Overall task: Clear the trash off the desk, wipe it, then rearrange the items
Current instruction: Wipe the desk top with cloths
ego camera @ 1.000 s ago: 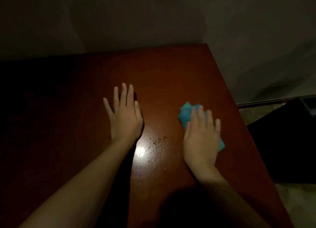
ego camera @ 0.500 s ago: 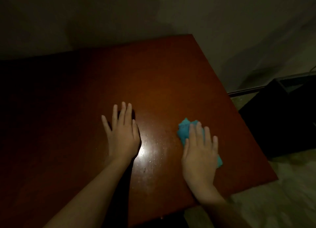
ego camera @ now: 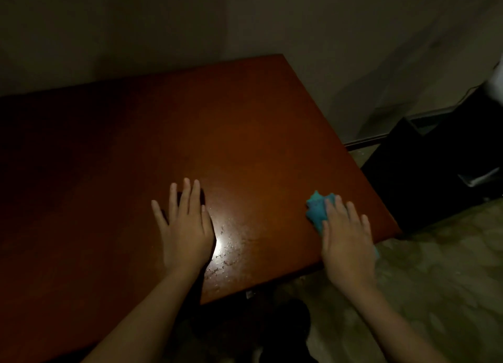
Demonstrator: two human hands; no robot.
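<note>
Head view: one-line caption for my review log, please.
The right hand presses a blue cloth at the right edge of the desk; the left hand rests flat beside droplets.

A single head-worn wide-angle view is provided. The tabletop is viewed steeply from above, at arm's length, facing forward toward the wall; the floor is included at right.

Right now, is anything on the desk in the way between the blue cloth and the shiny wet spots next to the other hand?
No, nothing visible. The crumpled blue cloth under the right hand has only bare red-brown wooden desk between it and the wet droplets beside the flat left hand.
</note>
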